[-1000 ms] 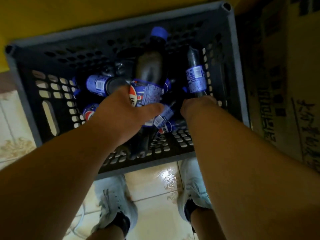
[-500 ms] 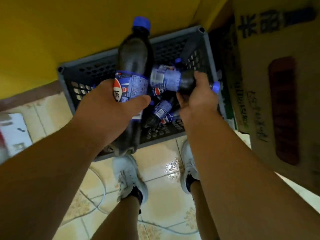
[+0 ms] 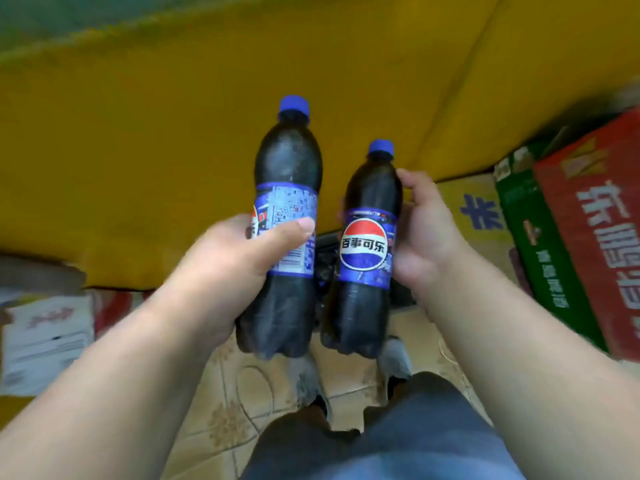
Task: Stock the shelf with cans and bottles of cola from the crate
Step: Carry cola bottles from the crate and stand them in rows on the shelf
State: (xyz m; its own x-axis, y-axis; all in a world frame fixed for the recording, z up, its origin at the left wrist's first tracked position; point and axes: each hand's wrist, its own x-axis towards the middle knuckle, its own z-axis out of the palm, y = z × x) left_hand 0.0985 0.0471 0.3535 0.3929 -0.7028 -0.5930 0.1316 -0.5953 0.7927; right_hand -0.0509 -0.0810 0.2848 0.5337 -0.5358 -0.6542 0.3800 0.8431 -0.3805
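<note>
My left hand (image 3: 239, 258) grips a large cola bottle (image 3: 285, 161) around its blue label, holding it upright with its blue cap on top. My right hand (image 3: 424, 233) holds a smaller cola bottle (image 3: 365, 299) upright beside it, its round red, white and blue logo facing me. The two bottles stand close together in the air, in front of a yellow wall. The dark crate (image 3: 325, 251) shows only as a sliver between and behind the bottles; its contents are hidden.
Cardboard boxes stand at the right: a yellow one (image 3: 474, 216), a green one (image 3: 540, 258) and a red one (image 3: 602, 223). White and red boxes (image 3: 45, 330) lie at the left. Patterned floor tiles (image 3: 228, 410) and my shoes are below.
Both hands have lifted their bottles up out of the crate. The right hand's bottle has turned from lying sideways to upright. The view has tilted up toward the yellow wall.
</note>
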